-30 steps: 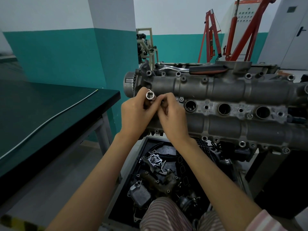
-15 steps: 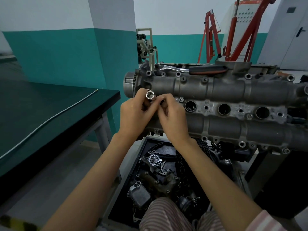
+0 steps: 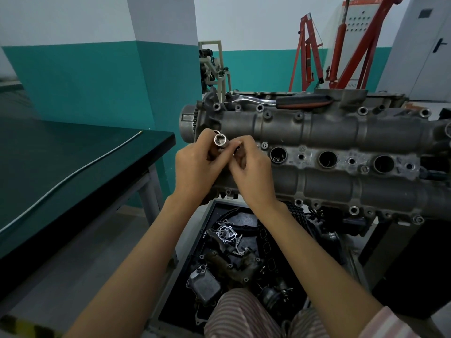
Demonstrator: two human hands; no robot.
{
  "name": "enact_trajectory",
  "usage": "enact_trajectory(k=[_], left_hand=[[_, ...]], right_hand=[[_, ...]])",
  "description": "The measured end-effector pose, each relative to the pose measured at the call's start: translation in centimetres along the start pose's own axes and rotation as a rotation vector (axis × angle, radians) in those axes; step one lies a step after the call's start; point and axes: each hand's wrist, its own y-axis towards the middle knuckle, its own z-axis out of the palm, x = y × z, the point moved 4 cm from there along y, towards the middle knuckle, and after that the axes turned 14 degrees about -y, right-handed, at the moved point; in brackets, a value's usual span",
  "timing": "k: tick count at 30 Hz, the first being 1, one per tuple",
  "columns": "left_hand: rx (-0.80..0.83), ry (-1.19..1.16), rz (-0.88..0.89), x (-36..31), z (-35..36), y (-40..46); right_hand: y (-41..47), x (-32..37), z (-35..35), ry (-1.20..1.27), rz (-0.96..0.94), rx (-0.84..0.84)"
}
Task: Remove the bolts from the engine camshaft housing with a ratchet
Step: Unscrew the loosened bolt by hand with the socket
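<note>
Grey cast metal fills the right of the room: the housing [image 3: 317,132] lies across its stand, bolts [image 3: 260,108] along its edges. Left of it stands a dark green worktop [image 3: 73,162]. The ratchet [image 3: 280,101] rests on the housing's far edge. Both hands meet at its near left end; the left hand [image 3: 195,167] grips a socket [image 3: 219,141], the right hand [image 3: 251,172] pinches its lower end with curled fingers [image 3: 240,148].
</note>
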Motion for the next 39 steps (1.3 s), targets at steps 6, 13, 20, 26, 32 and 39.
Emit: enact_trajectory(k=[6,13,20,26,32,39], left_hand=[[0.040,-0.011,0.028,0.00,-0.20,-0.16],[-0.046,-0.003,-0.020,-0.09,0.13,0.18],[0.035,-0.004,0.040,-0.25,-0.20,-0.11],[-0.018,-0.022,-0.033,-0.13,-0.11,0.12],[0.021,-0.030,-0.033,-0.24,-0.11,0.08],[0.166,-0.036,0.001,-0.02,-0.51,0.39]], right_hand=[[-0.01,0.44,-0.26,0.015,-0.062,-0.020],[0.01,0.01,0.06,0.013,0.012,-0.003],[-0.13,0.34,-0.16,-0.006,-0.067,-0.009],[-0.09,0.17,-0.07,-0.019,-0.044,-0.004],[-0.04,0.16,0.01,-0.038,-0.049,-0.008],[-0.10,0.18,-0.02,-0.019,-0.094,-0.004]])
